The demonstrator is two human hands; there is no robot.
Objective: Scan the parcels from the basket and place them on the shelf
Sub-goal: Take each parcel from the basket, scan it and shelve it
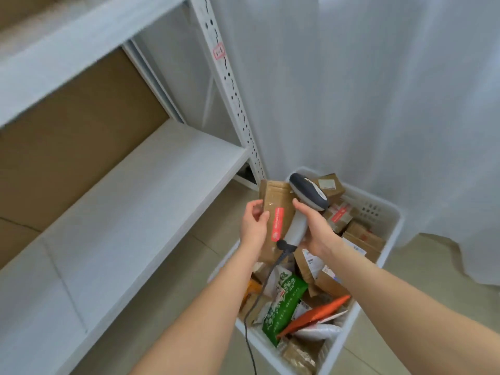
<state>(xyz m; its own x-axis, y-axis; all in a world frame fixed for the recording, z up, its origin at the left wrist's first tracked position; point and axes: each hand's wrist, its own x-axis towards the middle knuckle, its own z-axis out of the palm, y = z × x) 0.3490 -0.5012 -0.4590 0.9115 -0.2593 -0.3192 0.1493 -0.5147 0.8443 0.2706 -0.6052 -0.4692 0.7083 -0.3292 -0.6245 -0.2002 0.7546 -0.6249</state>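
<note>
Look to your right and a pale white fabric curtain (365, 90) hangs in soft vertical folds, filling most of the upper right and running behind everything there. Its hem reaches the beige tiled floor (443, 301) and bunches slightly at the far right. You see the same tiles, crossed by thin grout lines, at the bottom of the view. To your left, a flat brown cardboard-coloured backing panel (75, 125) covers the wall. Higher up, a small pink-edged paper label (218, 51) is stuck to an upright; its handwritten marks look like digits, but blur keeps you from reading them.
</note>
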